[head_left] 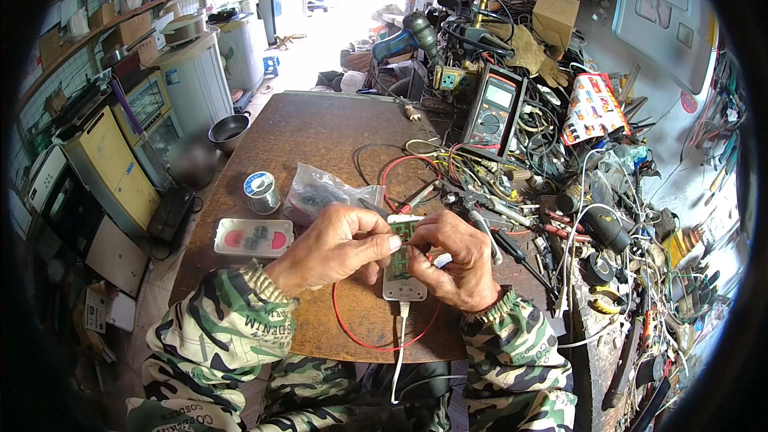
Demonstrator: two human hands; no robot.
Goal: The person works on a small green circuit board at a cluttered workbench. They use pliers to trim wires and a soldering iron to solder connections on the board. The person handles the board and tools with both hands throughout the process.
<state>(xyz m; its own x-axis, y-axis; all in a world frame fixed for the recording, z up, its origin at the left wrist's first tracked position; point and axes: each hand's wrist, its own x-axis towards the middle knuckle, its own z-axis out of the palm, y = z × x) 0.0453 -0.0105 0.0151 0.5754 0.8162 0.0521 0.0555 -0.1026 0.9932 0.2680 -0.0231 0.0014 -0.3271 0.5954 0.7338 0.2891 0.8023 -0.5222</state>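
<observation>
A green circuit board sits in a narrow white plastic housing on the brown table. Out of the housing's near end runs a white cable. My left hand is closed at the board's left edge, thumb and fingers pinched together. Over the board's right side, my right hand is closed in a pinch too. What each pinch holds is too small and too covered to name. A red wire loops round the near side of the housing. Part of the board lies hidden behind my fingers.
Left of my hands are a white plastic shell with pink patches, a solder spool and a clear plastic bag. A multimeter leans at the back right. Pliers, cables and tools crowd the right side.
</observation>
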